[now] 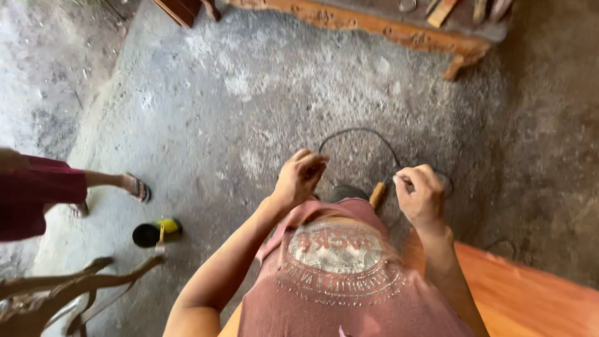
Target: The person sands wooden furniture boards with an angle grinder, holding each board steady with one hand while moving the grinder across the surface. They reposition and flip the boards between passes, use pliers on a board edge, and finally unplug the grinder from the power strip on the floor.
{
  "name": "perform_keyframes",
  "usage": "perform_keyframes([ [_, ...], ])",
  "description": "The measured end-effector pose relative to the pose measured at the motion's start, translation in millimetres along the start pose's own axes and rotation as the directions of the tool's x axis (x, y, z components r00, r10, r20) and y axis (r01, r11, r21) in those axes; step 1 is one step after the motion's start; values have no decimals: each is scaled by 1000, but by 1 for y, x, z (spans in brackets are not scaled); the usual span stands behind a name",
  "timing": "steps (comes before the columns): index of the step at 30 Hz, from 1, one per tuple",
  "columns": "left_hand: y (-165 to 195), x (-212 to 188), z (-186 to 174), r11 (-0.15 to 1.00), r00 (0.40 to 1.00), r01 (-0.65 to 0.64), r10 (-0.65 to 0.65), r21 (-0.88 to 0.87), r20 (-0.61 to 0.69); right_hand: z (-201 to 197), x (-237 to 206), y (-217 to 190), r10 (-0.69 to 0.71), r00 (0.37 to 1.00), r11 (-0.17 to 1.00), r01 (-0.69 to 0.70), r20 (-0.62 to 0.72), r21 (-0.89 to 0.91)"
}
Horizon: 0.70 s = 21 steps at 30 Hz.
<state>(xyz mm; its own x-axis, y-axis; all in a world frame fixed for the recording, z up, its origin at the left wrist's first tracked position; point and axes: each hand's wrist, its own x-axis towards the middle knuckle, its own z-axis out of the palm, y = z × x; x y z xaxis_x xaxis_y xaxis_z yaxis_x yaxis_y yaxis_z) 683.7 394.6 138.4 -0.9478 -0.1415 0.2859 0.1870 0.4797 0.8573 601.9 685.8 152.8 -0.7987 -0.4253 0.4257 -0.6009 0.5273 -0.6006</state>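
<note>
Cable (365, 132), thin and dark, is held between both hands in front of the person's chest, and it loops away over the concrete floor (262, 93) beyond them before curving back. The left hand (299, 178) is closed, its fingertips pinched together on what looks like one end of the cable, as if to keep it taut. The right hand (421, 196) is curled shut around the other run of the cable; exactly what sits under its fingers cannot be told. Just below the hands, between them, a wooden tool handle (377, 195) is seen lying beside a dark rounded object that is partly hidden by the shirt. An orange wooden panel (524, 293) lies nearer than the hands, on the person's right side, low in the view. To the left of the hands, well apart, a black and yellow cylinder (156, 233) rests on the floor, near another person's sandalled foot (137, 186) and a carved wooden chair frame (62, 293). Far beyond the cable loop, a carved wooden bench (399, 31) stands with scraps of wood laid on it.
</note>
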Motion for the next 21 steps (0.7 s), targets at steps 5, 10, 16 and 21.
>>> perform_keyframes([
  [5,-42,38,-54,911,954,298,-288,284,-79,45,58,14,46,997,998,-43,61,-47],
  [10,-86,71,-102,925,891,379,-373,-29,-258,105,134,40,69,995,989,-78,75,123],
  [16,-163,156,-141,842,774,539,-479,33,-414,170,258,100,14,984,998,-26,177,61],
  [21,-203,281,-152,899,805,438,-396,-7,-442,204,373,142,23,986,999,-29,162,33],
])
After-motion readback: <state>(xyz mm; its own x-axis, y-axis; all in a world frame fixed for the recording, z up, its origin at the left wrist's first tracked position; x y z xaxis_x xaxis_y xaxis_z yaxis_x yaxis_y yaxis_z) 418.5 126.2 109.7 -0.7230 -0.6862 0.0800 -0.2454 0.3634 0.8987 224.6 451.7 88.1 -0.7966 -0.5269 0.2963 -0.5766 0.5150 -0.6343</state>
